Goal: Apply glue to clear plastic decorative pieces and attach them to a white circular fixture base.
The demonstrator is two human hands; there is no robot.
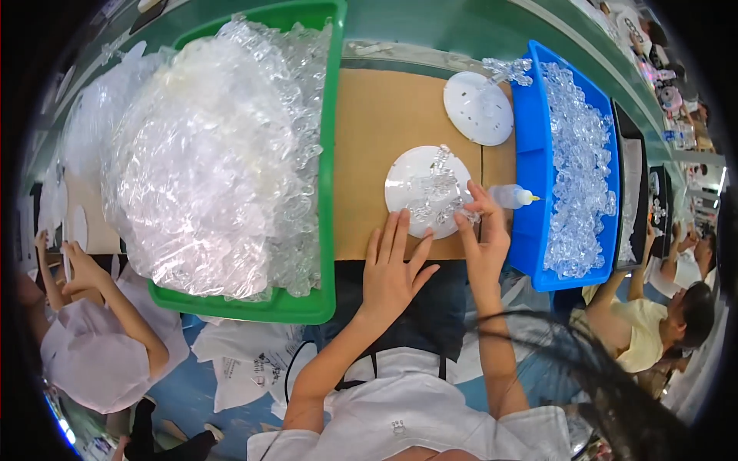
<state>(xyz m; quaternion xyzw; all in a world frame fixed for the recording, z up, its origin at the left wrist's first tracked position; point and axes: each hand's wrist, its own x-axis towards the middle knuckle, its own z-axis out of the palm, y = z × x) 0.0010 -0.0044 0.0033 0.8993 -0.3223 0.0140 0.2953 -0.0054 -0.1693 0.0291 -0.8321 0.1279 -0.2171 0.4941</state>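
A white round disc (400,175) lies on the brown board in front of me, with clear plastic pieces (440,183) standing on it. My left hand (394,267) is open, its outstretched fingertips resting at the disc's near edge. At the disc's right side, my right hand (487,237) has thumb and forefinger drawn together around a small clear plastic piece (467,214), partly hidden by the fingers. Just beyond that hand lies a small squeeze bottle (505,196) with a yellow tip, pointing toward the blue bin.
A second white disc (469,115) with clear pieces sits farther back. On the right, a blue bin (529,165) is filled with clear plastic pieces. A green bin (329,230) at left holds clear bags and loose pieces. Other people (115,346) sit on both sides.
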